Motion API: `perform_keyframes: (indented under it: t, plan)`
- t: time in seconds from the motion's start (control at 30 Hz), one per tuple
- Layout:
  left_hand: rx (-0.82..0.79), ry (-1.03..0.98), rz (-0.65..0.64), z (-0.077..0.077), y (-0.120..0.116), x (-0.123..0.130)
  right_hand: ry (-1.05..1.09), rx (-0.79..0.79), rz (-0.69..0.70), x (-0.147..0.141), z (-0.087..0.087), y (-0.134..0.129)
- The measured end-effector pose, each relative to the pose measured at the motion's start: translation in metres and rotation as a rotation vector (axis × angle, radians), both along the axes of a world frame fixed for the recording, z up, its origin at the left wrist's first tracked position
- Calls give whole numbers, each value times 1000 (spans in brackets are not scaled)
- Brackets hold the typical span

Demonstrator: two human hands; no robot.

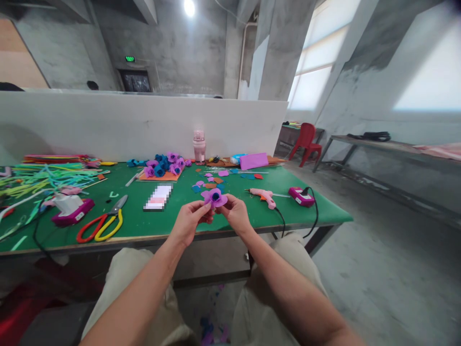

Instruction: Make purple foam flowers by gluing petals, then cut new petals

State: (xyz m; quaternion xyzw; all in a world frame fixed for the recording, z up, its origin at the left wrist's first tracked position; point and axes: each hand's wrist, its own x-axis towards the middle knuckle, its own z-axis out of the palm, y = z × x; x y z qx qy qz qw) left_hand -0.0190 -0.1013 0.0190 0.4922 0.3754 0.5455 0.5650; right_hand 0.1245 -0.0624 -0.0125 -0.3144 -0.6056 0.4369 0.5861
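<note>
Both of my hands meet over the front edge of the green table (187, 223), holding a purple paper flower (213, 197) with a dark blue centre. My left hand (191, 217) pinches the flower's left side between thumb and fingers. On the other side, my right hand (235, 214) grips its lower right petals, fingers closed. Behind the flower lie loose purple, blue and brown paper petals (210, 185). A pink hot glue gun (262, 194) rests to the right of my right hand. Left of my left hand is a blurred-out phone-like rectangle (158, 197).
Scissors (104, 222) with red and yellow handles lie at the left, near a magenta power strip (74, 213). Finished blue and purple flowers (167, 165) sit on orange paper. A pink bottle (199, 146) stands against the white partition (144, 125). Another power strip (301, 196) is at the right.
</note>
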Motion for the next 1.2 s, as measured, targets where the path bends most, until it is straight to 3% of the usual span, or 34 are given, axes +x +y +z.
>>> perform_keyframes:
  t: [0.13, 0.37, 0.93, 1.2]
  plan:
    - [14, 7, -16, 2, 0, -3, -14, 17, -8, 2, -1, 1]
    - [-25, -82, 63, 1, 3, -1, -77, 69, -45, 4, -6, 4]
    - [66, 24, 222, 2, 3, 0, -149, 105, -13, 5, 0, 0]
    - [45, -46, 214, 2, 3, 0, -161, 133, -32, 4, -2, -1]
